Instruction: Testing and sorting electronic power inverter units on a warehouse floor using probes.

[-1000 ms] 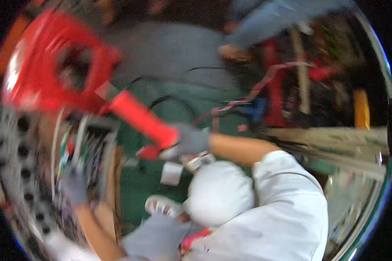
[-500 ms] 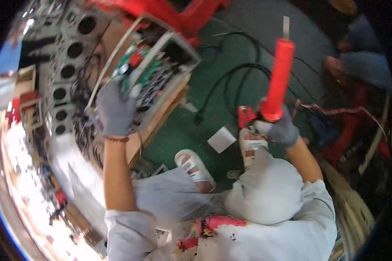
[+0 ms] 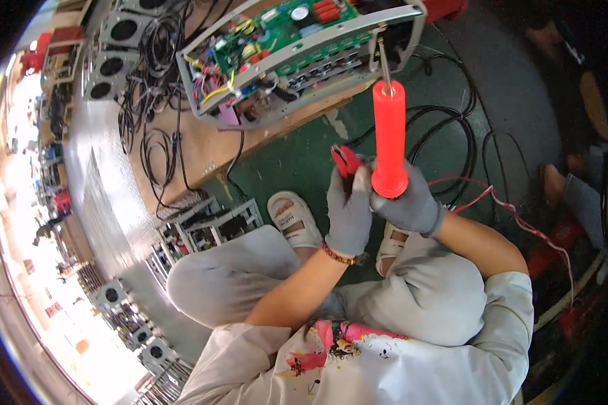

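Note:
My right hand (image 3: pixel 413 204), in a grey glove, is closed round the lower end of a bright red tubular tool (image 3: pixel 389 131) with a flared collar and thin metal tip, pointing away from me. In view, the tip overlaps the right end of an open metal-cased electronic unit (image 3: pixel 297 50); whether they touch I cannot tell. Just left of the tool, my left hand (image 3: pixel 350 214), also gloved, has its fingers closed on a small red clip (image 3: pixel 346 162) with its jaws facing away. The two hands nearly meet. Green circuit boards and coloured wires show inside the unit.
The unit rests on a wooden board (image 3: pixel 250 158). Black cables (image 3: pixel 159 145) lie coiled at left, and another cable loop (image 3: pixel 446 135) is on the green floor. A red-and-white wire (image 3: pixel 520 214) trails right. Metal frames (image 3: pixel 216 226) stand beside my knee; another person's arm (image 3: pixel 581 202) is far right.
My left hand has left the open unit and come across to the red clip beside my right hand. The red tool has shifted left. The view has turned, moving the unit up and right.

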Tool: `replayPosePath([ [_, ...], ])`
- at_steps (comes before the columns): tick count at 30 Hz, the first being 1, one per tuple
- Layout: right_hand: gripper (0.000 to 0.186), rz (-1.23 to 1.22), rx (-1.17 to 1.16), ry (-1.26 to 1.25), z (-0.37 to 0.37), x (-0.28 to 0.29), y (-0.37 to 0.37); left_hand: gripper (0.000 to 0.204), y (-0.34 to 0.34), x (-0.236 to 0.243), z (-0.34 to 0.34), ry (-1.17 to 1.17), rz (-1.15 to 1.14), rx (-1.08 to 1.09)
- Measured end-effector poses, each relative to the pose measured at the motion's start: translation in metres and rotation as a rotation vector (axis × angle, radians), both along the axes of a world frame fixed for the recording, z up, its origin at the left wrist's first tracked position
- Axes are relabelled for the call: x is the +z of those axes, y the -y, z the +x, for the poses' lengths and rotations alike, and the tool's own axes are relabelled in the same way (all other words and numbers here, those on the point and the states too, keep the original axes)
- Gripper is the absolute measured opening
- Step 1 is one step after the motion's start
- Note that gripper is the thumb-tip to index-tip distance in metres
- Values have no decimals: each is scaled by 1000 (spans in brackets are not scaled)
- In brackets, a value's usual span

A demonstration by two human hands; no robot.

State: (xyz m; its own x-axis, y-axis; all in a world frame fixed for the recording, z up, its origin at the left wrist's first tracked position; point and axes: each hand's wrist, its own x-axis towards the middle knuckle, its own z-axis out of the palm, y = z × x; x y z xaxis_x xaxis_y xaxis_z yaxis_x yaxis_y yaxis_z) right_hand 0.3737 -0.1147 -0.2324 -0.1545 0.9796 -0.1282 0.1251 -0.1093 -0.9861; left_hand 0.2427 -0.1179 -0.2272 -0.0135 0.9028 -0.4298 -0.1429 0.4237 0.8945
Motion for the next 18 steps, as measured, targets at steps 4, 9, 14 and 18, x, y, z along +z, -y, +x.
replayPosePath([
  [4,46,-121,133,-221,-4,-21,-1,31,-22,-9,-25,128,-87,149],
  [9,38,-325,-152,-666,38,-22,-1,25,-62,-24,-77,482,-123,560],
  [14,35,-158,-522,-776,71,-1,5,36,-94,-39,-88,633,-216,520],
  [18,36,-106,-571,-707,70,11,0,33,-102,-45,-81,651,-259,516],
])
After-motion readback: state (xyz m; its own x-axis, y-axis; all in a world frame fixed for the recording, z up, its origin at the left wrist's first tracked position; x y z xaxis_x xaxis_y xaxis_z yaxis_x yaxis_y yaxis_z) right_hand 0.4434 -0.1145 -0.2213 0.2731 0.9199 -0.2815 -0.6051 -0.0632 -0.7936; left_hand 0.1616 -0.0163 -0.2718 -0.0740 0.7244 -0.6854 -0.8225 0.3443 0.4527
